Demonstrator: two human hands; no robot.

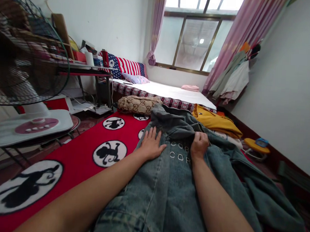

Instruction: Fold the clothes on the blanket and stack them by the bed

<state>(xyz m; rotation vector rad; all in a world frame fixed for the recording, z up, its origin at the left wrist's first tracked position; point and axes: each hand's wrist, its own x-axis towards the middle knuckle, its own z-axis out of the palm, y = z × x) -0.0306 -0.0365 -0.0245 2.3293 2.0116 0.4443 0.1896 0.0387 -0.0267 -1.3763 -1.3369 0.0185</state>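
Note:
A blue-green denim jacket (177, 193) with pale stitched letters lies spread over a red blanket (77, 160) printed with black figures in white circles. My left hand (151, 143) rests flat on the jacket's left part below the collar, fingers spread. Closed in a grip, my right hand (199, 144) pinches the edge of the jacket's grey hood or collar (178, 122) beside the lettering. One sleeve (267, 191) stretches off to the lower right. What lies under the jacket is mostly hidden.
Beyond the jacket sit a brown patterned roll (138, 104) and a folded yellow garment (214, 121). A fan (36, 99) stands at the left, before a cluttered desk (87, 68). At the right is a yellow stool (256, 145). A bed (158, 89) runs under the window.

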